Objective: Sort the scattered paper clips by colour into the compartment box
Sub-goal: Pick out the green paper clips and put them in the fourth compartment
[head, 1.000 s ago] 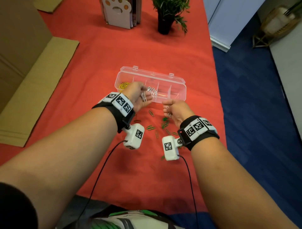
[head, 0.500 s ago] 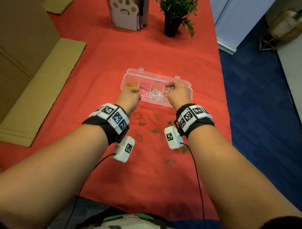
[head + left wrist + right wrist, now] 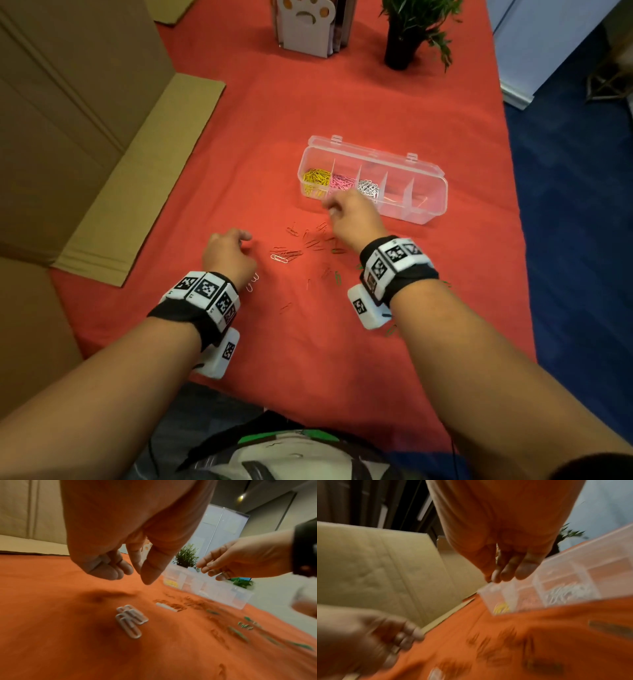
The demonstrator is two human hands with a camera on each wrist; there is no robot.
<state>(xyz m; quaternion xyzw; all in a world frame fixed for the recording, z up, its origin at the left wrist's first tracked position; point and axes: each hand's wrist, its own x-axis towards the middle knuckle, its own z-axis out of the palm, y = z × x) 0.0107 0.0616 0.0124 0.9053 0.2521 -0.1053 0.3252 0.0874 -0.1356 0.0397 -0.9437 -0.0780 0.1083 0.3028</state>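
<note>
Hovering your left hand and right hand, loosely curled, holding nothing, over paper clips lying between them: light, springy, slippery; pinching edgewise is advised.

Dim warm indoor light — wrist views motion-blurred, head view edge-warped.

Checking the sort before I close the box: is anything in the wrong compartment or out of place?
Nothing mis-sorted shows: the box holds yellow, pink and white clips apart. White, green and dark clips lie loose on the cloth.
</note>
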